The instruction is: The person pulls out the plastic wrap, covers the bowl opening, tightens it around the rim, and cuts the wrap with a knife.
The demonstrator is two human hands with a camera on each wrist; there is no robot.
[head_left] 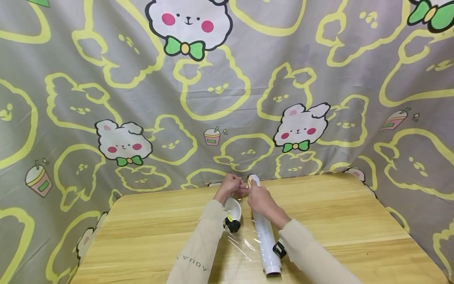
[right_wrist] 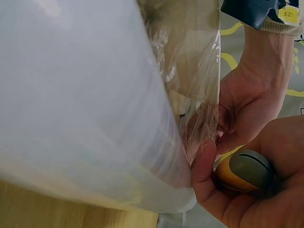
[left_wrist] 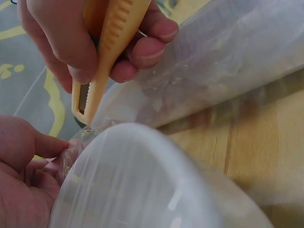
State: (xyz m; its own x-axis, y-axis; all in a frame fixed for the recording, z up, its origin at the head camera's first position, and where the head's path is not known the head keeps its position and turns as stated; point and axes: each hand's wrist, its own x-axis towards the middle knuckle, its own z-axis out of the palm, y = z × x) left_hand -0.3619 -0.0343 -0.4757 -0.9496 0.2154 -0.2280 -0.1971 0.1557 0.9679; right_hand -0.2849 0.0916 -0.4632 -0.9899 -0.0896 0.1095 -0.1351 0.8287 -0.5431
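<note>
A thick roll of cling film (head_left: pixel 264 232) lies lengthwise on the table, with a clear sheet (right_wrist: pixel 190 57) drawn off toward the left. Near the roll's far end, my left hand (head_left: pixel 232 184) pinches the bunched edge of that sheet. My right hand (head_left: pixel 261 199) grips a yellow-orange peeler (left_wrist: pixel 111 47), its slotted blade end pointing down close to the film in the left wrist view. Beneath my left wrist sits a white bowl (head_left: pixel 235 207), overlapped by the film and partly hidden by the sleeve and wrist camera.
The wooden table (head_left: pixel 149 221) meets a patterned cloth (head_left: pixel 227 98) that hangs along its back and sides. Both hands work close to the table's far edge. Black wrist cameras sit on both sleeves, the left one (head_left: pixel 233 225) right beside the bowl.
</note>
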